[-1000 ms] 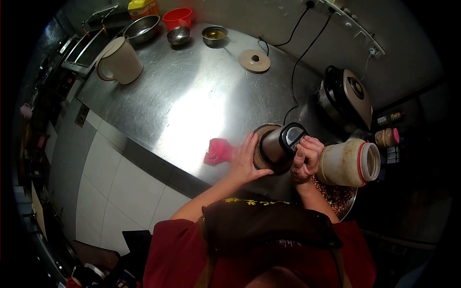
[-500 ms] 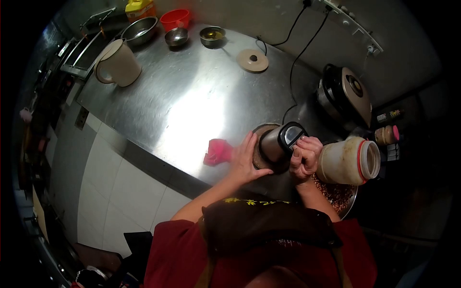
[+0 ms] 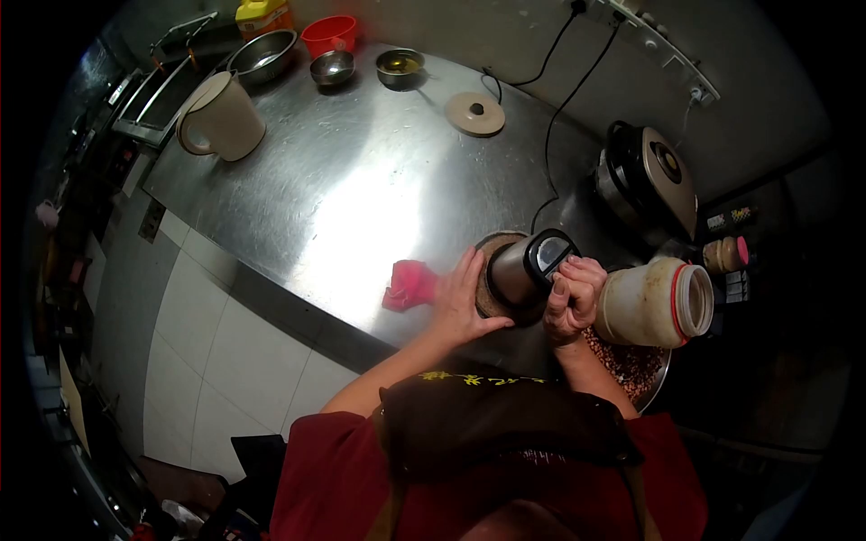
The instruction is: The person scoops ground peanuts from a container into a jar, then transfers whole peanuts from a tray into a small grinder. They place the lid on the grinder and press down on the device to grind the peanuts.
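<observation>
A round pot (image 3: 488, 305) with a brown inside stands at the table's near edge. Tilted into it is a corded appliance (image 3: 519, 273) with a steel cylinder and a black top. My left hand (image 3: 462, 298) braces the pot's left side, thumb and fingers spread along the rim. Curled over the black top's near edge is my right hand (image 3: 575, 298), gripping it with the thumb on top. A large cloudy plastic jar (image 3: 639, 305) with a red ring round its open mouth stands just right of that hand. Below the jar shows a bowl of reddish nuts (image 3: 636, 365), partly covered by my forearm.
A pink cloth (image 3: 409, 286) lies left of my left hand on the steel table (image 3: 298, 216). A beige lid (image 3: 474, 114), steel bowls (image 3: 400, 68), a red basin (image 3: 329, 34) and a pitcher (image 3: 225, 117) stand farther back. A rice cooker (image 3: 663, 176) is at right; a black cord (image 3: 552, 144) crosses the table.
</observation>
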Demonstrator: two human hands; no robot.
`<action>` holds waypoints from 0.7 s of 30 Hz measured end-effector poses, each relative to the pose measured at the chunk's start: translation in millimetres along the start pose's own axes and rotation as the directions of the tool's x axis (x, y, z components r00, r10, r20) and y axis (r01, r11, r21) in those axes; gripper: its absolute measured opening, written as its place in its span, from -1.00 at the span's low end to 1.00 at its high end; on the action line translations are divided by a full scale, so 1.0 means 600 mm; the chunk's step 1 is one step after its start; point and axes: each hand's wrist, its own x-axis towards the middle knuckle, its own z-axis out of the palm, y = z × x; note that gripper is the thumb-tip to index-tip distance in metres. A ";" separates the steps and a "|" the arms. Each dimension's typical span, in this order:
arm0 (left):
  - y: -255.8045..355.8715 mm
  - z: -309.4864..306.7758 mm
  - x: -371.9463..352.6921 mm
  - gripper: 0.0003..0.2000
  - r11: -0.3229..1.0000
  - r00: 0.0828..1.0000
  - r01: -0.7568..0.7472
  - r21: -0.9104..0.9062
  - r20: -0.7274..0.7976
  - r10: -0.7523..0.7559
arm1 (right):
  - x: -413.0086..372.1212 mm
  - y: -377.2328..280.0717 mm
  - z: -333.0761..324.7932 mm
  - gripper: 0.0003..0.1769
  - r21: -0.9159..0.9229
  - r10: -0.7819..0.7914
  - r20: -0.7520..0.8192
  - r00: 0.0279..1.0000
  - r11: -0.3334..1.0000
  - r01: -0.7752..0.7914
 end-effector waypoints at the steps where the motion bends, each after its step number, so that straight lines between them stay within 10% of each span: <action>1: 0.000 0.000 0.000 0.30 1.000 1.000 -0.001 -0.002 -0.002 0.001 | 0.000 0.000 0.000 -0.88 0.001 -0.002 0.000 1.000 1.000 0.002; 21: 0.001 -0.002 -0.003 0.30 1.000 0.999 0.027 0.010 0.027 -0.028 | 0.037 -0.008 -0.028 -0.94 0.060 0.049 0.128 0.991 0.997 -0.058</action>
